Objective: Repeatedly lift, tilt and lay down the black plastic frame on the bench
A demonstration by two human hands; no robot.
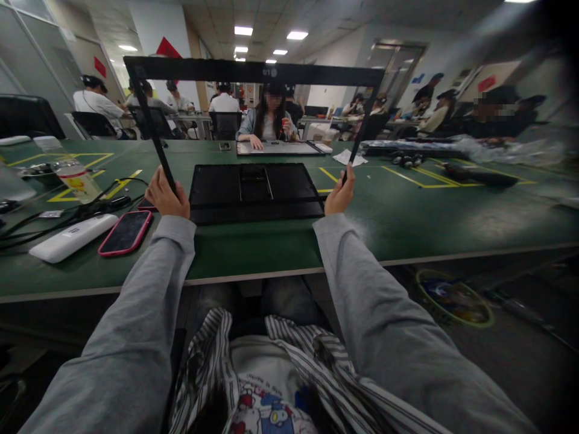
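Observation:
A thin black rectangular frame [253, 71] stands tilted up above the green table [407, 217], and I see through its empty middle. My left hand [166, 196] is closed round its left bar near the bottom. On the other side, my right hand [339, 193] pinches the lower end of the right bar. Under the frame a black flat panel [256, 191] lies on the table between my hands. Both forearms in grey sleeves reach forward over the table edge.
A phone in a red case [125, 232], a white power bank [72, 238], black cables and a plastic bottle [76, 178] lie at the left. Across the table a person sits over another flat panel [280, 148]. More people sit behind. A round basket [455, 298] rests on the floor at right.

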